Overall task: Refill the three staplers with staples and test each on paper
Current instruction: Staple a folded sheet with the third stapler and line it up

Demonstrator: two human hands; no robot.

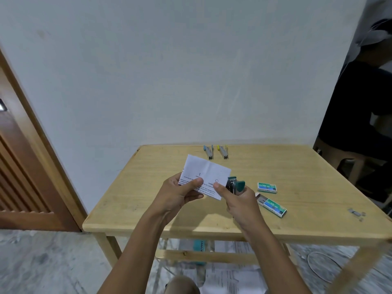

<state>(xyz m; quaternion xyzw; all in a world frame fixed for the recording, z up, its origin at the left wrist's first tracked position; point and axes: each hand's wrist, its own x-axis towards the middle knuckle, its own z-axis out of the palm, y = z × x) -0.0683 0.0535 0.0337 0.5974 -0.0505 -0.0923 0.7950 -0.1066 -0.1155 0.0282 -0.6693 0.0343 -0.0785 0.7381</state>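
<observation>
Gripping the green stapler (235, 186) in your right hand (237, 201), you pinch the paper (206, 174) (folded, printed) with your left hand (180, 193) above the table (307, 177); stapler mouth meets the paper's right edge.

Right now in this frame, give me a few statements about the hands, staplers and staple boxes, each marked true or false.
1. The left hand holds the paper. True.
2. The right hand is empty. False: it grips the green stapler.
3. Two staplers lie at the far edge of the table. True: the blue stapler and the yellow stapler.
4. The nearer staple box is closed. False: its tray is slid out; the farther staple box looks closed.
</observation>
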